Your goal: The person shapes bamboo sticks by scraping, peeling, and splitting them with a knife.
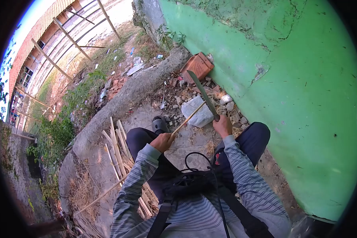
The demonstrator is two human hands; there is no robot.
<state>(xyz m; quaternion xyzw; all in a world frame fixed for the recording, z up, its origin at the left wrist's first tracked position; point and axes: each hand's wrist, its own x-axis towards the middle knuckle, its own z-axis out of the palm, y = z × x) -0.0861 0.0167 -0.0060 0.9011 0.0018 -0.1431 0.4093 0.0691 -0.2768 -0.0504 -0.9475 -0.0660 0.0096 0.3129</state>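
Observation:
My left hand (162, 142) is closed around a long, thin bamboo strip (188, 119). The strip's far end lies over a whitish stone block (200, 115), and its other end passes under my left forearm toward the lower left. In my right hand (223, 126) is the handle of a machete (204, 93), its blade raised and pointing away from me. The blade is beside the strip's tip; whether they touch I cannot tell. By my left leg lies a pile of split bamboo strips (117, 141), partly hidden by my arm and knee.
A green wall (297, 111) runs close along my right. Rubble and an orange-brown clay piece (197, 68) lie ahead at its foot. A low, curved concrete ledge (119, 105) bounds the left, with plants (59, 131) beyond. A black cable (204, 154) loops over my lap.

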